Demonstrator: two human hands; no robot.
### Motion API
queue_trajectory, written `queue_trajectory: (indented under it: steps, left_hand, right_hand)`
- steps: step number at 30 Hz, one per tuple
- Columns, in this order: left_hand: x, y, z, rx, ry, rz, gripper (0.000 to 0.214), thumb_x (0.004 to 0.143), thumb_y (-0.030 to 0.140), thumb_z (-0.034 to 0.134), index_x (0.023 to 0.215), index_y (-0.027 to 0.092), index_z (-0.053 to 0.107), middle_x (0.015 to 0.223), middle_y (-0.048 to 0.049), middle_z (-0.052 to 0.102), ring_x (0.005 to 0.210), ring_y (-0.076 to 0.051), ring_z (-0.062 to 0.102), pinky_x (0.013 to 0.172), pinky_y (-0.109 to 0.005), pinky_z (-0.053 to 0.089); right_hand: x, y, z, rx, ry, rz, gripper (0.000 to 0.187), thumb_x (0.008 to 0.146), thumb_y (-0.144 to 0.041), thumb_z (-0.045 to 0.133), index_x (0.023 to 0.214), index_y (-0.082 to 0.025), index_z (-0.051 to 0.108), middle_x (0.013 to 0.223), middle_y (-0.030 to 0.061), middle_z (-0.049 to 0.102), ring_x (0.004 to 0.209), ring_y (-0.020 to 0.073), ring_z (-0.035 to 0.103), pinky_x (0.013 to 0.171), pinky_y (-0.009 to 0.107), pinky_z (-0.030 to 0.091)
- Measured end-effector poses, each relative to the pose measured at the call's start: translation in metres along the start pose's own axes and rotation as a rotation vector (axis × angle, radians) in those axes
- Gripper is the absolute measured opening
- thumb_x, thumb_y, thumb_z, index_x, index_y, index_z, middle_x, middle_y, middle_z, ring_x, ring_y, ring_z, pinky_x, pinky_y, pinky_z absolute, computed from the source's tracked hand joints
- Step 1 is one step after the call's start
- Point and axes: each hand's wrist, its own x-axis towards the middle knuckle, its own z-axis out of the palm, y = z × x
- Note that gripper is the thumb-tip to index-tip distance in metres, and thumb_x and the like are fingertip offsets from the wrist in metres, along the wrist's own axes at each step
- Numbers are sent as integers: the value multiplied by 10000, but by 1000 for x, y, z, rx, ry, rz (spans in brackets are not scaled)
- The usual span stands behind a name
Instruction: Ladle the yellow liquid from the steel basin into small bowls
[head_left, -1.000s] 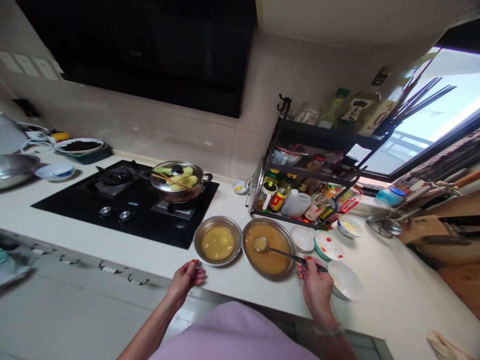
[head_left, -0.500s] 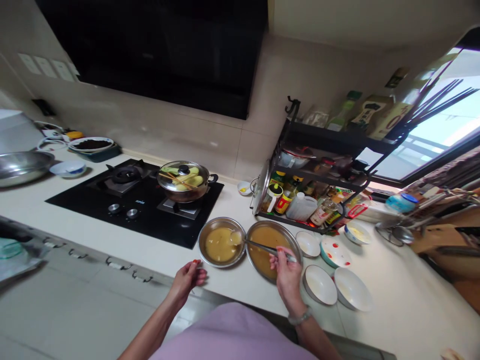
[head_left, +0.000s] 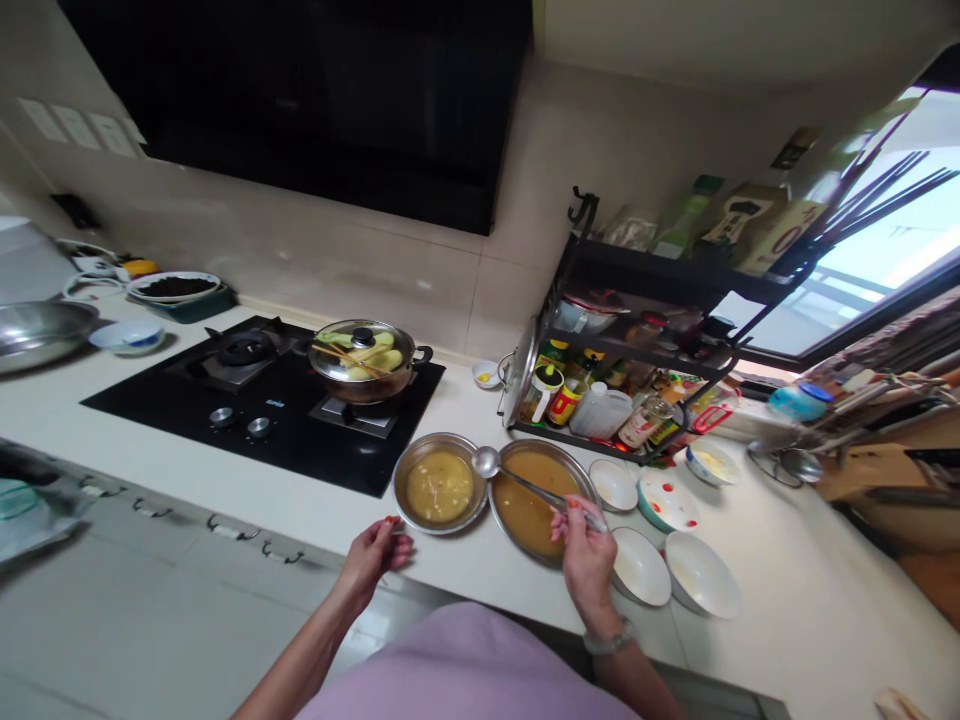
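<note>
My right hand [head_left: 587, 550] is closed around the handle of a metal ladle [head_left: 536, 488], which slants up to the left. The ladle's head hangs over the place where two round steel bowls meet. In the left steel bowl [head_left: 400, 502] is a yellowish liquid with pale bits; the right steel bowl [head_left: 517, 543] holds a browner liquid and lies beneath the ladle's handle. My left hand [head_left: 381, 553] is near the front left rim of the left bowl, fingers loosely curled and thumb apart, with nothing visible in it. Whether it touches the rim I cannot tell.
A lidded pot [head_left: 360, 385] with chopsticks across it sits on the black hob [head_left: 300, 440]. Several white bowls [head_left: 641, 570] stand to the right of the steel bowls. Behind them is a black rack [head_left: 637, 350] of bottles and jars. A small dish [head_left: 486, 376] lies near the wall.
The ladle's head has come out of the left bowl, moving right to the rims. My right hand has shifted slightly right and down. The left hand has hardly moved.
</note>
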Motion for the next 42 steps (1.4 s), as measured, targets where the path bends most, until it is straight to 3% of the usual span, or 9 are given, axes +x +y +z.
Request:
queue_trajectory:
  steps: [5,9,12,20,34,42]
  left_hand:
    - [2,-2,4,19,2,-3,109,923,203,510,961,110,552,653,-80,692,523,-125,658,501,-214,534]
    - [1,-2,6,38,-7,7,89,927,194,503,928,114,542,648,-79,694,521,-121,654,502,-215,534]
    - [0,-2,9,52,-4,4,94,924,201,509,894,117,541,647,-80,695,526,-125,658,506,-220,538]
    - [-1,-2,12,64,-4,-1,102,920,204,520,872,117,544,657,-87,700,525,-122,653,507,-222,538]
    - [-2,-5,5,38,-10,0,120,936,203,482,973,109,545,656,-77,690,526,-119,650,510,-214,527]
    - [-4,-2,2,18,-6,3,141,934,204,483,1002,102,553,655,-77,689,520,-117,644,508,-214,525]
  right_hand:
    - [12,-2,-36,-146,99,-8,437,762,-565,646,915,-159,602,565,-11,611,434,135,541,422,256,453]
    - [7,-1,-58,-307,31,-88,433,756,-571,633,891,-160,646,573,2,615,435,140,537,428,272,470]
    - [2,1,-64,-341,4,-66,419,749,-561,635,881,-165,660,561,4,613,428,143,536,421,272,470]
    - [13,3,-66,-69,271,144,387,656,-506,717,810,-174,592,488,-12,597,376,139,501,348,250,406]
    - [16,-2,-63,36,279,167,354,621,-433,756,793,-169,595,513,9,630,388,137,521,354,236,386]
    - [15,-13,-40,74,239,172,386,623,-459,761,822,-173,595,518,2,626,414,142,534,359,228,379]
